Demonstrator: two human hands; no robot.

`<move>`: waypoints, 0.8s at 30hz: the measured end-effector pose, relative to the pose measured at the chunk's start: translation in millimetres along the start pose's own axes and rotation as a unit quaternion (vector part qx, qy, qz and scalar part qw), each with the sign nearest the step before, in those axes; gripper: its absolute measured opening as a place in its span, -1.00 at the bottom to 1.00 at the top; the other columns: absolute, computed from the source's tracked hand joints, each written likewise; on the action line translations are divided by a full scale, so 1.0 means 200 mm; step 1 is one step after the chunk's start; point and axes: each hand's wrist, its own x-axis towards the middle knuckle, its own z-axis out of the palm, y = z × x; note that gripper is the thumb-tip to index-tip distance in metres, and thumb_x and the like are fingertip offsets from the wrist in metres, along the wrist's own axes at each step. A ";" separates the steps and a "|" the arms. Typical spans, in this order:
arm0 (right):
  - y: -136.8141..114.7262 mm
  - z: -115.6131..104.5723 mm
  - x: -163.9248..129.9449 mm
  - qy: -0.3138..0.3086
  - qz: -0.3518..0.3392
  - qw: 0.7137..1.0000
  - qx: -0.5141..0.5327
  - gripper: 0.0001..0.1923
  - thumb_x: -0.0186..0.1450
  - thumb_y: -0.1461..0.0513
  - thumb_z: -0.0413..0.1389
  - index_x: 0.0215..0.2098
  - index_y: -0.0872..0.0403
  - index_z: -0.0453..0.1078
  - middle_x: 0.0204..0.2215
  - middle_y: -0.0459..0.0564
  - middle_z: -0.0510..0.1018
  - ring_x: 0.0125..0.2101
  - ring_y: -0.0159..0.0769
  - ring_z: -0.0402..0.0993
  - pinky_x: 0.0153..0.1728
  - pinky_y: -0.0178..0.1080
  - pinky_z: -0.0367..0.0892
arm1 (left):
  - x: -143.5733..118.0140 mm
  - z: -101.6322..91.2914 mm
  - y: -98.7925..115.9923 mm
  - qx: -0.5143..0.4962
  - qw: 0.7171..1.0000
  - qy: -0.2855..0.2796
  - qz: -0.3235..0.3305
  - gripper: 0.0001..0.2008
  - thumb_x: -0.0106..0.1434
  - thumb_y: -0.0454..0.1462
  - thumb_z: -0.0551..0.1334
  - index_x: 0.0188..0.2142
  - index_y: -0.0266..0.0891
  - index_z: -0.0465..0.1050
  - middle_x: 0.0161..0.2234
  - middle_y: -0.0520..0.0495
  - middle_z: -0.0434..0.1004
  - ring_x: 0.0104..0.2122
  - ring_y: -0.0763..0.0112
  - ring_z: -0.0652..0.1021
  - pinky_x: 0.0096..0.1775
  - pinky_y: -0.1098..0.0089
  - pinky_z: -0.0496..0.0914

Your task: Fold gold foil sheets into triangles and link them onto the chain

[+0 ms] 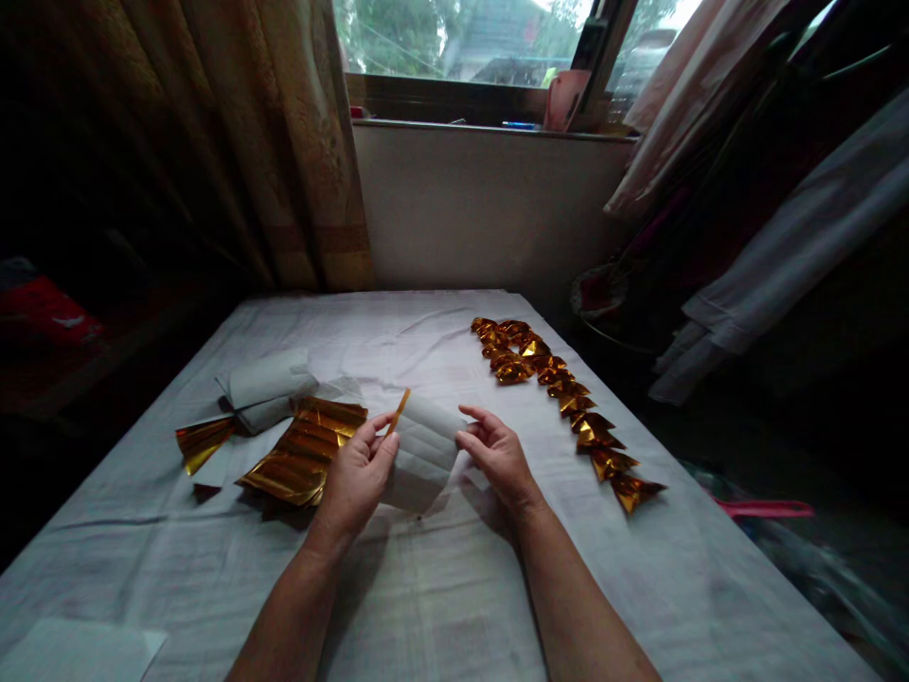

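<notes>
Above the middle of the worktop [213,587], both hands hold one sheet [424,453] of foil paper. Its pale, matt back faces up, creased into a faint grid of rectangles, and it curves like a loose roll between the hands. One upper corner turns over and shows a narrow strip of shiny gold.

The left hand [356,478] has its grip closed on the sheet's left edge, thumb on top, fingers curled behind. The right hand [497,453] pinches the right edge, thumb and forefinger closed on the paper, the other fingers spread loosely.

A white cloth, soft and wrinkled, covers the worktop. Just left of the left hand lies a stack [304,453] of flat gold sheets, glossy and ridged with parallel folds. Behind it sit two pale rolls [266,388] of the same paper, backs outward. A single crumpled gold sheet [204,441] lies further left, with a small dark scrap near it.

To the right, well apart from the hands, a row [561,393] of folded gold pieces runs diagonally from far to near, each one small, angular and shiny, overlapping the next. A plain white paper [78,652] lies at the near left corner.
</notes>
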 end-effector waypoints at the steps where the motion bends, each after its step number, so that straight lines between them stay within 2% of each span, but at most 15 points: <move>1: 0.00 0.00 0.00 0.013 -0.005 1.000 0.001 -0.49 0.03 0.10 0.32 -0.06 0.09 0.48 -0.58 -0.23 0.41 -0.58 -0.48 0.30 -0.55 -0.39 0.22 | 0.00 0.00 0.00 0.002 1.000 -0.017 -0.007 -0.20 0.05 0.14 0.29 0.13 -0.37 0.34 -0.28 -0.19 0.66 -0.31 0.20 0.64 -0.27 0.29 0.51; 5: 0.00 -0.01 0.02 0.090 -0.037 0.995 -0.028 -0.50 0.04 0.09 0.29 -0.07 0.10 0.48 -0.60 -0.24 0.37 -0.57 -0.46 0.29 -0.49 -0.36 0.24 | -0.02 0.00 -0.01 0.079 0.995 -0.057 -0.015 -0.18 0.12 0.00 0.28 0.30 -0.32 0.16 -0.07 -0.24 0.61 -0.14 0.16 0.62 -0.19 0.31 0.50; 8: 0.01 -0.02 0.03 0.143 -0.067 0.984 -0.079 -0.47 0.09 0.05 0.23 -0.02 0.12 0.45 -0.60 -0.23 0.39 -0.55 -0.41 0.33 -0.45 -0.33 0.29 | -0.04 -0.01 0.00 0.202 0.977 -0.062 -0.024 -0.24 0.20 -0.13 0.22 0.36 -0.21 0.08 -0.13 -0.11 0.65 -0.26 0.24 0.63 -0.22 0.33 0.50; 10: 0.02 -0.02 0.03 0.162 -0.081 0.974 -0.136 -0.46 0.12 0.04 0.19 0.01 0.12 0.45 -0.58 -0.19 0.45 -0.53 -0.38 0.38 -0.40 -0.30 0.34 | -0.04 -0.03 0.02 0.264 0.961 -0.077 -0.015 -0.35 0.25 -0.19 0.16 0.34 -0.13 0.15 -0.12 -0.05 0.65 -0.33 0.29 0.63 -0.22 0.34 0.49; 13: 0.04 -0.03 0.02 0.168 -0.086 0.956 -0.224 -0.48 0.16 0.04 0.15 0.03 0.11 0.45 -0.54 -0.14 0.52 -0.50 -0.34 0.44 -0.35 -0.28 0.37 | -0.05 -0.06 0.04 0.342 0.934 -0.099 0.014 -0.53 0.27 -0.21 0.14 0.18 -0.08 0.42 0.02 -0.02 0.60 -0.14 0.25 0.63 -0.07 0.35 0.46; 15: 0.04 -0.03 0.01 0.164 -0.084 0.947 -0.263 -0.49 0.18 0.05 0.12 0.04 0.11 0.46 -0.52 -0.12 0.53 -0.48 -0.32 0.46 -0.34 -0.29 0.38 | -0.05 -0.09 0.05 0.393 0.913 -0.113 0.016 -0.59 0.27 -0.21 0.16 0.09 -0.07 0.51 0.05 0.00 0.58 0.00 0.21 0.58 0.04 0.34 0.40; 17: 0.05 -0.04 0.00 0.158 -0.081 0.941 -0.289 -0.50 0.20 0.06 0.10 0.04 0.11 0.46 -0.50 -0.10 0.55 -0.46 -0.31 0.48 -0.34 -0.29 0.39 | -0.06 -0.11 0.05 0.426 0.896 -0.126 0.013 -0.59 0.25 -0.24 0.19 0.09 -0.08 0.51 0.08 0.00 0.56 0.07 0.22 0.53 0.09 0.33 0.35; 21: 0.07 -0.04 0.01 0.149 -0.062 0.933 -0.322 -0.51 0.22 0.10 0.08 0.08 0.07 0.45 -0.41 -0.05 0.61 -0.41 -0.28 0.53 -0.30 -0.26 0.42 | -0.07 -0.13 0.05 0.455 0.873 -0.171 0.023 -0.56 0.22 -0.35 0.20 0.09 -0.08 0.51 0.08 -0.01 0.56 0.08 0.25 0.52 0.09 0.36 0.35; 24: 0.09 -0.05 0.01 0.134 -0.052 0.935 -0.324 -0.51 0.24 0.09 0.07 0.10 0.06 0.43 -0.27 0.04 0.65 -0.30 -0.21 0.58 -0.20 -0.18 0.45 | -0.07 -0.11 0.05 0.478 0.861 -0.171 0.039 -0.57 0.23 -0.39 0.19 0.06 -0.08 0.52 0.05 -0.03 0.58 0.05 0.28 0.54 0.06 0.37 0.35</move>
